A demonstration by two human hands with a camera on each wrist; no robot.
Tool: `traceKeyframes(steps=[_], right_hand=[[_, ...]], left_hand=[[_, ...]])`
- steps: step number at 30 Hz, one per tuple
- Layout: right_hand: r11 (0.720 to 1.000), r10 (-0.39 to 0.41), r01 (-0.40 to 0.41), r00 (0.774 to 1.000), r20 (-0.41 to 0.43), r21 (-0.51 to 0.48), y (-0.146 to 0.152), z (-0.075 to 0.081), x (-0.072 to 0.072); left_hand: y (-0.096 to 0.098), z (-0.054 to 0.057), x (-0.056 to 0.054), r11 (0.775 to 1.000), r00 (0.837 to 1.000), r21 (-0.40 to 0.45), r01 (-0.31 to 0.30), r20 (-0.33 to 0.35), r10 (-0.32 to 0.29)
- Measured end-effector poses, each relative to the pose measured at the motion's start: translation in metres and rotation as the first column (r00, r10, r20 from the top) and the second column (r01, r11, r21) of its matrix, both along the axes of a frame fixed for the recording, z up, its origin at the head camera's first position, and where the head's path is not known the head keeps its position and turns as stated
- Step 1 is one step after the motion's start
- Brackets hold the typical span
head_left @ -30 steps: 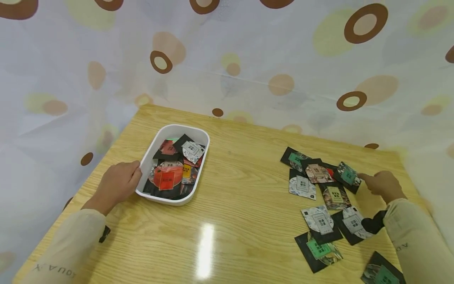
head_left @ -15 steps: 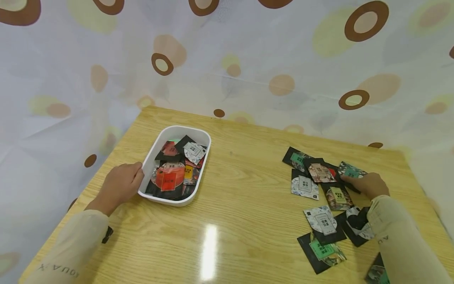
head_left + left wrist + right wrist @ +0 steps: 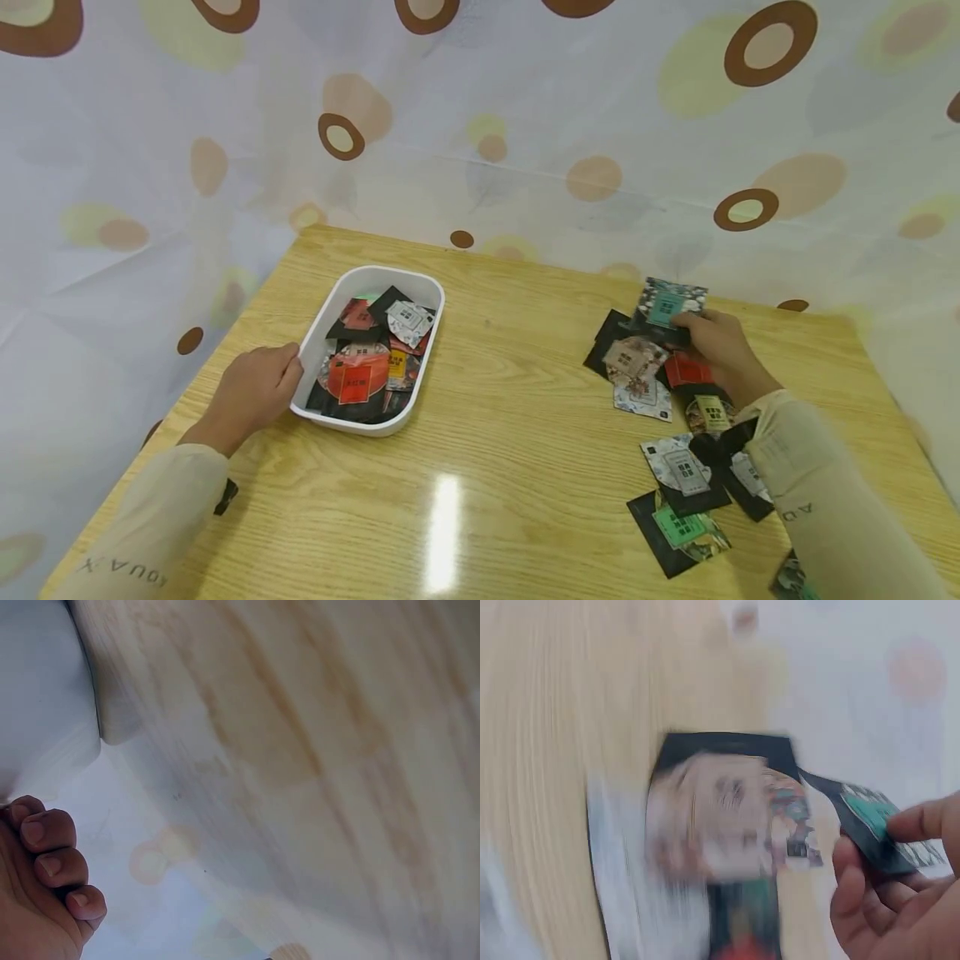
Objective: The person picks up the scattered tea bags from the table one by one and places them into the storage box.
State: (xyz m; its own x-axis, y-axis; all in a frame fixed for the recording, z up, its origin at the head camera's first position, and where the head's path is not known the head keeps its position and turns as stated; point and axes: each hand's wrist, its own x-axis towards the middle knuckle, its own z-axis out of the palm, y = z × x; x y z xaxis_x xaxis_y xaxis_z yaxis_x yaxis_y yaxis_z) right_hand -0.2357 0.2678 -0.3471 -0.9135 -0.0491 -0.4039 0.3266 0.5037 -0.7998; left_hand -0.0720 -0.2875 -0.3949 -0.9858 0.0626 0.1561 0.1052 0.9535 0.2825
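Note:
In the head view my left hand (image 3: 258, 387) grips the near-left edge of a white plastic bin (image 3: 432, 333). Its fingers show curled by the bin's pale wall (image 3: 45, 682) in the left wrist view. My right hand (image 3: 720, 346) pinches a black sachet with a teal label (image 3: 667, 308) between thumb and fingers, raised over the far part of the sachet pile. The right wrist view shows the thumb on the teal label (image 3: 866, 814). Below lie a sachet with a pinkish label (image 3: 630, 357) and one with a red label (image 3: 686, 369), partly covered.
Several sachets fill the bin, a red-labelled one (image 3: 356, 385) on top. Nearer me on the right lie a grey-labelled sachet (image 3: 682, 471) and a green-labelled one (image 3: 678, 529). My right sleeve (image 3: 817, 492) covers part of another. A patterned cloth (image 3: 525, 125) hangs behind the wooden table (image 3: 517, 417).
My right hand has pinched the teal-labelled sachet and carried it left and up from the pile. The pinkish sachet has shifted left, exposing the red label. The left hand stays put.

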Motion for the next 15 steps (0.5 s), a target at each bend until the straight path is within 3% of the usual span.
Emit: traceKeyframes(steps=[3,8,12,15], right_hand=[[0.982,0.123,-0.117,0.992,0.035,-0.15,-0.051,0.013,0.01],[0.899,0.303,-0.257,0.95,0.08,-0.354,-0.138,0.017,0.032],[0.856,0.372,-0.306,0.924,0.084,-0.416,-0.202,0.009,0.051],[0.84,0.401,-0.331,0.913,0.081,-0.431,-0.239,0.002,0.061]], left_hand=[[0.0,0.002,0.0,1.0,1.0,-0.006,0.0,0.009,0.0],[0.0,0.004,0.001,1.0,1.0,-0.005,0.001,0.021,-0.001],[0.001,0.004,0.0,1.0,0.999,-0.006,-0.006,0.05,0.006],[0.001,0.004,0.001,1.0,0.998,-0.013,-0.017,0.068,0.018]])
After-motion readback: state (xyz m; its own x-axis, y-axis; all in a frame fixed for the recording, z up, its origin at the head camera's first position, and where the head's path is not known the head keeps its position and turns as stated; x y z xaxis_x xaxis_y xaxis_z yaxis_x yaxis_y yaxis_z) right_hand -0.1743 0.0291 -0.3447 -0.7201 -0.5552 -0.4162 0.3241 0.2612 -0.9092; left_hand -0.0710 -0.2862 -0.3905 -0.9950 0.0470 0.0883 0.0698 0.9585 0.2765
